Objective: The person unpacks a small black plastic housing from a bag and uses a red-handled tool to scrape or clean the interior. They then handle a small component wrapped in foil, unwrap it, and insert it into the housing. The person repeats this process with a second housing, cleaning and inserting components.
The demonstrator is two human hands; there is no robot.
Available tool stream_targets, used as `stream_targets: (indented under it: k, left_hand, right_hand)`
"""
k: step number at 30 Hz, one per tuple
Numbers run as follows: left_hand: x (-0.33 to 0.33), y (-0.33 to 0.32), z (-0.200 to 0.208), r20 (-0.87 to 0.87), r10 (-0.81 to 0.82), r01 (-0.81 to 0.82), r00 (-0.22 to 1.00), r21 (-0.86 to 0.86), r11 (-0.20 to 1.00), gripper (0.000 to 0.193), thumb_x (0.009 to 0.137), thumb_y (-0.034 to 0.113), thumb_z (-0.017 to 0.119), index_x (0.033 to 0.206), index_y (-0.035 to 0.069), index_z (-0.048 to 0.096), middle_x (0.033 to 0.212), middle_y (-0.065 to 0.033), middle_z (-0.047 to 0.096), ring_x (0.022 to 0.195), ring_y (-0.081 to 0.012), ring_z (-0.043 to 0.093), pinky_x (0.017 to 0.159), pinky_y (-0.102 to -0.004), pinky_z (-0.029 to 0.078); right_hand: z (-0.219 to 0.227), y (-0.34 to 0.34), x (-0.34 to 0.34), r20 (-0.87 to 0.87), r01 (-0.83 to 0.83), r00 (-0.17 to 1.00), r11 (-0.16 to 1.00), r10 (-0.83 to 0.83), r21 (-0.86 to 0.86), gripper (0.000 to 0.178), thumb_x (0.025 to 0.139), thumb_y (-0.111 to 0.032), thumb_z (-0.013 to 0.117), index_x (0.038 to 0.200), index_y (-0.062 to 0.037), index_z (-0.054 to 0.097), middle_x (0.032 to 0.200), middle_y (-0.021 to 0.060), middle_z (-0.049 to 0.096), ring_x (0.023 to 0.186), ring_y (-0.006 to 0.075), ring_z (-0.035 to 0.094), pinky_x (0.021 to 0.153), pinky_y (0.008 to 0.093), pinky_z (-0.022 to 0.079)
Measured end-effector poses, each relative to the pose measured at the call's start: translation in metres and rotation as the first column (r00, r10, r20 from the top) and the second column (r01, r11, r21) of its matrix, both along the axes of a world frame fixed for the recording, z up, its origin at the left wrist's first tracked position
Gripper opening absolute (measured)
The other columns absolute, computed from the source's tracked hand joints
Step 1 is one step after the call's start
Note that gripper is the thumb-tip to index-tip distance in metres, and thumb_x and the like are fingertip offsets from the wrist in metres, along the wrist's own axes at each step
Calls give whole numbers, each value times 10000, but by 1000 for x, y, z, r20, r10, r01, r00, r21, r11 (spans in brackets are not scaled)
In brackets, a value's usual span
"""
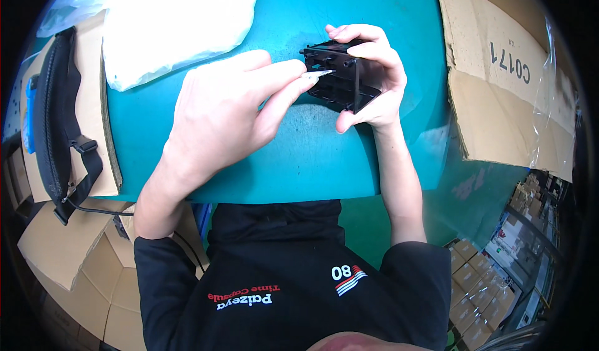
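Note:
My right hand is wrapped round a black plastic housing, with the fingers over its far side and the thumb at its near edge. The housing is tilted, and its hollow inside with small posts shows. A small pale pointed piece sticks out from the pinched thumb and forefinger of my left hand. Its tip reaches in front of the housing's opening; whether it touches the plastic I cannot tell. Most of that piece is hidden by my fingers, so its kind does not show.
A bulging white plastic bag lies at the far left of the green table. Beside it, a black padded strap with a buckle rests on cardboard. Cardboard boxes stand at the right and lower left.

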State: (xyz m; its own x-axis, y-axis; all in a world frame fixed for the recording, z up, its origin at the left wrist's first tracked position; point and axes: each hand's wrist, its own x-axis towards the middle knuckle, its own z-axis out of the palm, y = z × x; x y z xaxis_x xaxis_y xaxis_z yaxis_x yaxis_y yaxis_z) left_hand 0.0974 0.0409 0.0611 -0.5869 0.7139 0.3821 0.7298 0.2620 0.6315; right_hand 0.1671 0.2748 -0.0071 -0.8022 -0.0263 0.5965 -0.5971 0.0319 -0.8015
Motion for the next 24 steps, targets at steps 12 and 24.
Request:
stream_targets:
  k: [12, 24]
  left_hand:
    - [2, -2, 1, -411, 11, -104, 912, -206, 973, 132, 846, 228, 779, 928, 159, 702, 704, -5, 530, 564, -178, 560, 507, -316, 441]
    - [-16, 4, -7, -276, 120, -102, 954, 77, 992, 182, 870, 161, 778, 1043, 107, 779, 716, -13, 558, 598, -138, 539, 539, -274, 428]
  right_hand:
    - [4, -2, -2, -62, 146, 989, 973, -136, 181, 843, 445, -325, 1028, 1163, -28, 704, 1152, 124, 644, 1101, 259, 623, 1070, 469, 473]
    - [5, 3, -2, -56, 67, 995, 978, -79, -199, 903, 603, -407, 987, 1286, -14, 546, 1218, 183, 595, 1128, 296, 621, 1029, 491, 514]
